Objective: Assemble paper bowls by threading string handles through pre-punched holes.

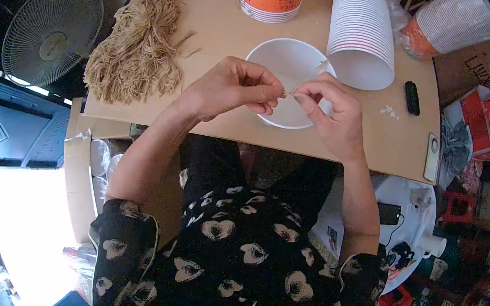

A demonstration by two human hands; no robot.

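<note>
Tan string point(290, 90), a short thin piece, is pinched between the left hand point(232, 88) and the right hand point(330, 112), the fingers of both closed on its ends just above a white paper bowl point(283, 64) on the cardboard tabletop point(226, 23). A heap of the same tan strings point(136, 51) lies well to the left (near a floor fan point(53, 29)). Beside the bowl a stack of white cups point(364, 34) lies on its side, and a small black object point(412, 97) rests farther right.
</note>
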